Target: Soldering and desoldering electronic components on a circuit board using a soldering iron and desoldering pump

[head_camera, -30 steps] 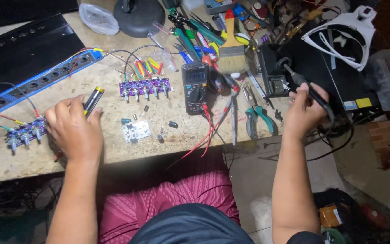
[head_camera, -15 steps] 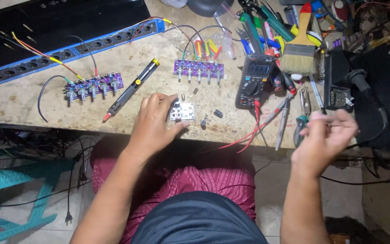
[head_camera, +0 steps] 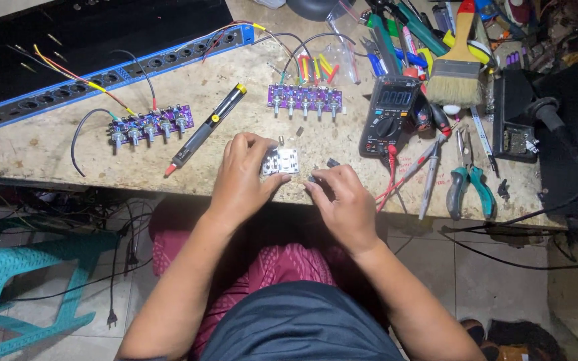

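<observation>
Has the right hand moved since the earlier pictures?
Yes. The right hand left the gear right of the multimeter and came leftward, now beside the small white board.

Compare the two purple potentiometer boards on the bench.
The left purple board lies tilted, near the blue rack panel; the right purple board lies level, beside the multimeter. The left board carries few wires, one black one looping off it; the right board has a fan of coloured leads. Both hold a row of knob shafts.

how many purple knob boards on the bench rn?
2. One purple board lies left of the desoldering pump, below the blue panel. The other purple board lies left of the multimeter. More could be hidden under clutter.
</observation>
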